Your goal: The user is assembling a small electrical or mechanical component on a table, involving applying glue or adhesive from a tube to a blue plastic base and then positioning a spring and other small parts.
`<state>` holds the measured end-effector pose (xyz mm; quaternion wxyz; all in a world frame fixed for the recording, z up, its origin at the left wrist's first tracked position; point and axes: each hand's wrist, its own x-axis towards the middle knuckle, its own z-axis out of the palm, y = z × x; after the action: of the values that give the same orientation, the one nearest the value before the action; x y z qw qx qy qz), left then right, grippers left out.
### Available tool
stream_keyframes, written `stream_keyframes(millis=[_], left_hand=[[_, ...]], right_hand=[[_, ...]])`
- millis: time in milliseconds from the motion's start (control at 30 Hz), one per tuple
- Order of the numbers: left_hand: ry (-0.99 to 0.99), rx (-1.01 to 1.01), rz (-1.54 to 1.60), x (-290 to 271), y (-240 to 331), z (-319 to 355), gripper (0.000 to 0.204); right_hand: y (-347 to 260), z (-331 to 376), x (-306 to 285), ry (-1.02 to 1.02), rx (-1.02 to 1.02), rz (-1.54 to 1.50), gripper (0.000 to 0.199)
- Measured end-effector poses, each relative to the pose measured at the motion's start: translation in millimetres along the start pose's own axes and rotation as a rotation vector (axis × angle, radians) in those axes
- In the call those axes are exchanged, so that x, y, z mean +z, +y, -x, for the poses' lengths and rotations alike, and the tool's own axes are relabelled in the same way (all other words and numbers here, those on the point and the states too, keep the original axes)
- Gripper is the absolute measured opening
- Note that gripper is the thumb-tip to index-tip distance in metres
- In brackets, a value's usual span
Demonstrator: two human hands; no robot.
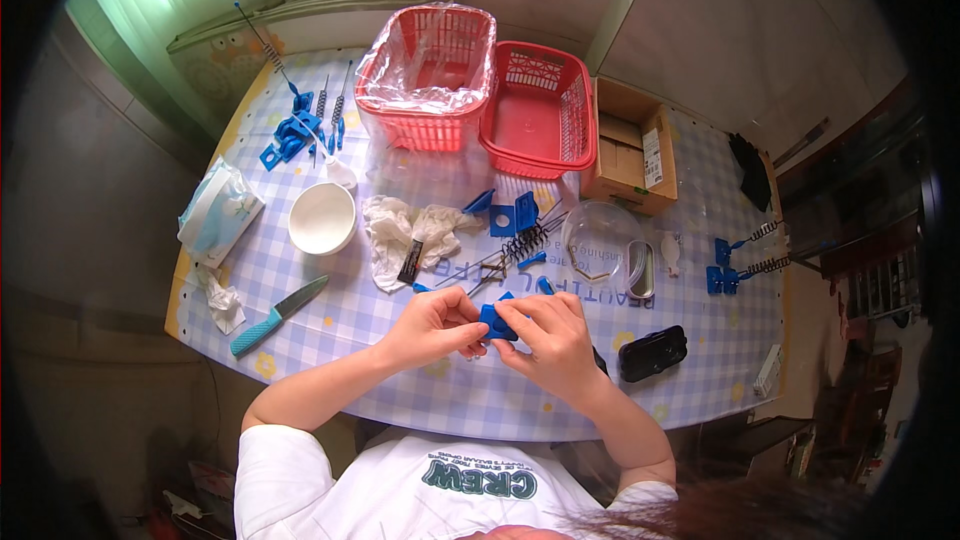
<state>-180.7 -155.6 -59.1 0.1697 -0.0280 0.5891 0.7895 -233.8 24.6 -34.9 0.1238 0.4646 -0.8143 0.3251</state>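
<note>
Center frame: I can't see the blue piece (504, 324) whole — left hand (440, 326) and right hand (547, 338) cover parts. Dark item (600, 360) partly behind the latter, can't ID. Hair (725, 518), lower right — blurred, cut off.

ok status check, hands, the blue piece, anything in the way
Left hand and right hand both gripping blue plastic piece. Coiled metal rods lie just beyond. Knife off left, clear of both hands.

Two red baskets (540, 110) and a cardboard box (622, 192) stand well beyond a knife (282, 315).
</note>
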Motion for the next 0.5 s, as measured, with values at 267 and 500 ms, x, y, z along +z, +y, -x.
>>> stream_keyframes(millis=[267, 500], left_hand=[[0.005, -0.004, 0.003, 0.3, 0.1, 0.2, 0.012], [0.010, 0.001, 0.004, 0.9, 0.8, -0.2, 0.012]], right_hand=[[0.3, 0.3, 0.2, -0.001, -0.011, 0.006, 0.037], [1.1, 0.6, 0.6, 0.001, -0.008, 0.010, 0.038]])
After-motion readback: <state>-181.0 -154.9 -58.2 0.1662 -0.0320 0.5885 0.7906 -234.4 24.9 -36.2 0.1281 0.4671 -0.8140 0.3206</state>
